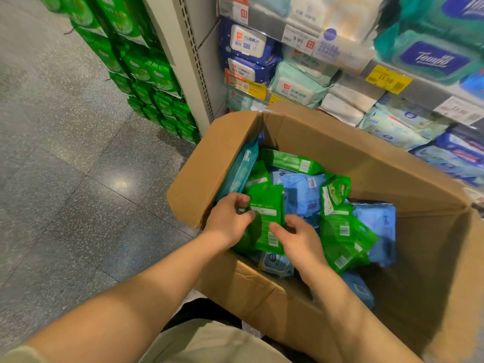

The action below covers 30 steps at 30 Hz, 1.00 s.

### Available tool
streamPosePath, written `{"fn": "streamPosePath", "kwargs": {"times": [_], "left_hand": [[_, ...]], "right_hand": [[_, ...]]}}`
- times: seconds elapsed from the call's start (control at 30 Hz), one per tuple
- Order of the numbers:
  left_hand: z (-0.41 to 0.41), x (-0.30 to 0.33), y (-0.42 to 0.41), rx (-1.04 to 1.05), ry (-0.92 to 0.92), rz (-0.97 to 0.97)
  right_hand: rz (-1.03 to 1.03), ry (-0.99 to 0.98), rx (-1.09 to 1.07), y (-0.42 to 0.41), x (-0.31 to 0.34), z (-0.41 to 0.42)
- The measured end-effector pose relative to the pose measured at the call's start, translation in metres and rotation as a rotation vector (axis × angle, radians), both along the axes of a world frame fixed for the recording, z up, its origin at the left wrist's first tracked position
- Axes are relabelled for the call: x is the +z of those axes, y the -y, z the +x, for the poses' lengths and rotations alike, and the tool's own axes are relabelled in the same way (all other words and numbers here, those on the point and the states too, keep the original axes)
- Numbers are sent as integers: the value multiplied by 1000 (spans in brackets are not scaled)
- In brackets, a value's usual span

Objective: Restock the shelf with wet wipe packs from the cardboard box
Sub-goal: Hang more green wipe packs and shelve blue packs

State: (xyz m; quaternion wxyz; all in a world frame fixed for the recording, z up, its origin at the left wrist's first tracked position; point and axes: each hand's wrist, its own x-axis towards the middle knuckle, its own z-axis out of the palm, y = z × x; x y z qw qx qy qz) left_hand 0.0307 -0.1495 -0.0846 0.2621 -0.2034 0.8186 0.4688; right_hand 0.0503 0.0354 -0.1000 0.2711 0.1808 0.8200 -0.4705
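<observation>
- Far to the left of the fingers, a speckled grey floor (65, 158) runs up to a stack of green packs (146, 74) piled against the end of the shelving.
- The left hand (230, 218) reaches into the open cardboard box (379, 163); its fingers (239, 199) are curled over the top left edge of a green wet wipe pack (267, 218), and its thumb lies across the pack's face, so it grips the pack.
- Just left of those fingers, a teal Tempo pack (242, 166) stands on edge against the box's left flap.
- The green wet wipe pack stands upright between the two hands, label side towards the camera (barcode near its lower end).
- The right hand (301, 238) holds the same pack from the right; its thumb (277, 230) presses on the pack's lower face, and its other fingers are bent round the right edge.
- Beyond the fingers of both hands, deeper in the box, lie blue packs (303, 195) and another green pack lying flat.
- Just right of the right hand's fingers, a loose clutch of more green packs (340, 231) leans against a blue pack (379, 226).
- Well above and to the right of the fingers, the shelf (419, 87) carries navy, mint and white wipe packs (print mostly blurred), with a yellow price tag (387, 79) on its edge.
</observation>
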Motion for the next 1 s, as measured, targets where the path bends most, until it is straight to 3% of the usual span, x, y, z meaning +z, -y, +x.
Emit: {"fn": "streamPosePath", "kwargs": {"times": [0.33, 0.57, 1.0], "left_hand": [[1, 34, -25, 127, 70, 231], [4, 79, -56, 158, 210, 459], [11, 152, -111, 198, 241, 872]], "right_hand": [[-324, -141, -230, -33, 62, 7], [-306, -209, -320, -63, 98, 3], [-384, -341, -412, -104, 152, 9]]}}
